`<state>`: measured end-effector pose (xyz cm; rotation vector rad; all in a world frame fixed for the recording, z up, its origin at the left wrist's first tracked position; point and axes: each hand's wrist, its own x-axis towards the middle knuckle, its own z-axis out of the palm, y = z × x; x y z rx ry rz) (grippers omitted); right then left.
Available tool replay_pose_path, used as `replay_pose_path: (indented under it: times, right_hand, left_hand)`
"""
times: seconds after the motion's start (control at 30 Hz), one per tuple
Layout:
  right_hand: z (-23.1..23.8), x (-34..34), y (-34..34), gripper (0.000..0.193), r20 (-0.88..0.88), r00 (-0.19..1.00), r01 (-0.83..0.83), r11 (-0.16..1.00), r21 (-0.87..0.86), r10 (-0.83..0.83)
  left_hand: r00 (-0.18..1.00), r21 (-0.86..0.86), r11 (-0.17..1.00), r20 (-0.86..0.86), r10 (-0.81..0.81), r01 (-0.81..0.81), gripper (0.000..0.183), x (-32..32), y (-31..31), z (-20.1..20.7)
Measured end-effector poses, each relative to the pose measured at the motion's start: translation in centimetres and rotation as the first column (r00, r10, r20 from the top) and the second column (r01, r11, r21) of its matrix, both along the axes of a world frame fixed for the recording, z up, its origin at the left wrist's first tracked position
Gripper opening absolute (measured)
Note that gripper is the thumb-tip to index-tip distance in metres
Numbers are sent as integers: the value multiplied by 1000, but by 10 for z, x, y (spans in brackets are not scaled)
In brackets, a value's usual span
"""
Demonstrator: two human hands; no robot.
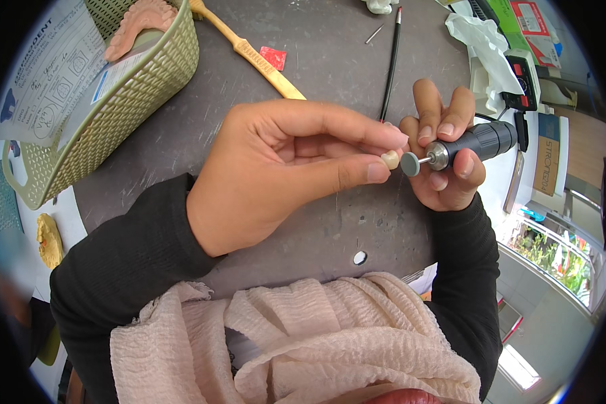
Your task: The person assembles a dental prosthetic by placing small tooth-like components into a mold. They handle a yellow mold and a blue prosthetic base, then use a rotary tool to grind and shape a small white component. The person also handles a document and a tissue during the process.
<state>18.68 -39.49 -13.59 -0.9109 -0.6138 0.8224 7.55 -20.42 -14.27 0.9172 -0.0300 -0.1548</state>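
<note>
Between the thumb and fingertips of my left hand (269, 161) is a small, tooth-coloured dental crown (390, 159). My right hand (448, 145) is closed around a dark grey rotary handpiece (485, 141), which points left. A round grey grinding disc (409, 164) sits on a thin metal shank at its tip. The disc is very close to the crown's right side; whether they touch, I cannot tell. Both hands are held over the dark grey worktop (303, 232), and part of the crown is hidden by my fingers.
At the left stands a woven-look plastic basket (148, 87) holding papers and a pink dental cast (141, 23). A yellowish cast piece (48, 240) lies below it. Beyond my hands are a wooden-handled tool (249, 50), a red square (273, 58) and a thin black brush (392, 64). A control box (520, 81) stands right.
</note>
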Motion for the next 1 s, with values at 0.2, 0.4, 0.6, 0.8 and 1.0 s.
replay_pose_path:
  times: [0.2,0.4,0.6,0.8,1.0]
  right_hand:
    - [0,-2,0,25,-35,999,-11,1000,23,12]
    - [0,-3,2,25,-18,1000,-14,1000,13,15]
    - [-1,-3,0,25,-58,998,-1,1000,16,2]
    - [-2,-2,0,25,-64,998,-10,999,30,12]
    - [-1,-3,1,25,-30,999,-17,1000,20,17]
  left_hand:
    - [1000,-33,999,3,-3,3,25,0,-1,-3]
    - [1000,-59,998,-30,-4,2,25,-1,0,-2]
    - [999,-72,997,-44,-3,0,25,-1,-1,-3]
    - [999,-85,996,-49,-1,-3,25,0,-1,-2]
    - [999,-51,999,-42,-10,8,25,0,0,-1]
